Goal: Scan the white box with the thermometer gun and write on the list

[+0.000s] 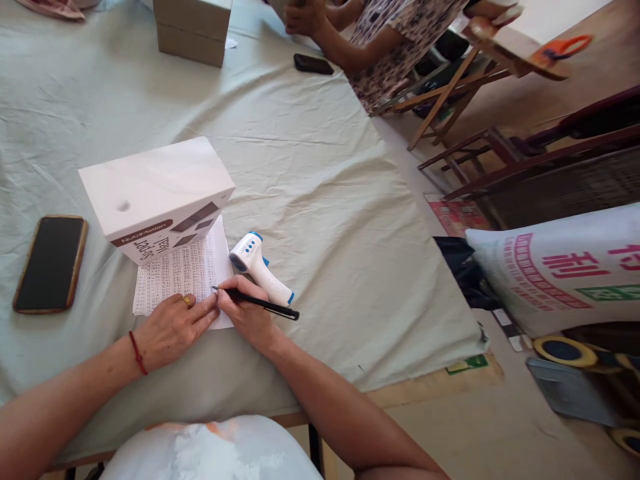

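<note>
White box blocking the paper's far side at 12 o'clock, thermometer close at 2 o'clock, phone at 9 o'clock, wide bare cloth open at 3 o'clock

White box reads "NutriMotion"; sheet's handwriting too small.

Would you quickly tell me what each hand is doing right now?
Left hand: open, lying flat on the sheet of paper, holding nothing.
Right hand: closed around a black pen, tip on the paper.
</note>
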A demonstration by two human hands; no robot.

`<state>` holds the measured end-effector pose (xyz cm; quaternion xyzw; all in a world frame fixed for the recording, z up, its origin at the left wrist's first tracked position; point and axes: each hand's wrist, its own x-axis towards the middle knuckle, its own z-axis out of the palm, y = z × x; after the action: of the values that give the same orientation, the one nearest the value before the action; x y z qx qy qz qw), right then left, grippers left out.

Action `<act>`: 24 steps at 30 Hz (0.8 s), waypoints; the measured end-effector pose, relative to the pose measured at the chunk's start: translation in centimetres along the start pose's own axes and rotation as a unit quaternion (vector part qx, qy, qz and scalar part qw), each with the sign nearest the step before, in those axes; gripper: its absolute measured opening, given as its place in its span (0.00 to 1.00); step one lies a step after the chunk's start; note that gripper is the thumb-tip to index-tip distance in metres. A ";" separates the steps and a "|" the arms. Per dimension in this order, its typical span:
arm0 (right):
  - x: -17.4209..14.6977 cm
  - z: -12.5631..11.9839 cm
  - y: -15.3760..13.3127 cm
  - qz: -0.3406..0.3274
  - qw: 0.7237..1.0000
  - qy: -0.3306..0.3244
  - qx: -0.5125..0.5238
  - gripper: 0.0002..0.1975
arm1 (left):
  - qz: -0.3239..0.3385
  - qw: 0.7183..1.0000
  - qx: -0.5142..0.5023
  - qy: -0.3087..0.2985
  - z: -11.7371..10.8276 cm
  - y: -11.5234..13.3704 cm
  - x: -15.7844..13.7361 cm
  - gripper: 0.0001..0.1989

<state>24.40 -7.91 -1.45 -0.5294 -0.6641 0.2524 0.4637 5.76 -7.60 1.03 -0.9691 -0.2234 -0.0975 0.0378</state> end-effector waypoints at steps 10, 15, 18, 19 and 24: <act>0.0 -0.1 0.1 -0.003 1.000 -0.008 0.010 0.05 | -0.001 1.000 -0.002 0.009 0.0 -0.1 0.0 0.16; 0.0 -0.1 0.1 0.003 1.000 -0.013 0.011 0.05 | -0.001 1.000 -0.007 -0.001 0.0 -0.1 0.0 0.16; 0.0 -0.2 0.1 0.007 1.000 -0.015 0.009 0.05 | 0.001 1.000 -0.010 -0.006 0.0 -0.1 -0.1 0.16; 0.0 -0.2 0.1 0.007 1.000 -0.014 0.011 0.05 | 0.001 1.000 -0.009 -0.002 0.1 -0.1 -0.1 0.16; 0.0 -0.1 0.0 0.010 1.000 0.007 0.024 0.06 | -0.001 1.000 -0.008 0.026 0.1 0.0 -0.1 0.15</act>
<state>24.54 -7.92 -1.44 -0.5263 -0.6493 0.2696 0.4783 5.65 -7.61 0.91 -0.9662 -0.2230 -0.1243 0.0356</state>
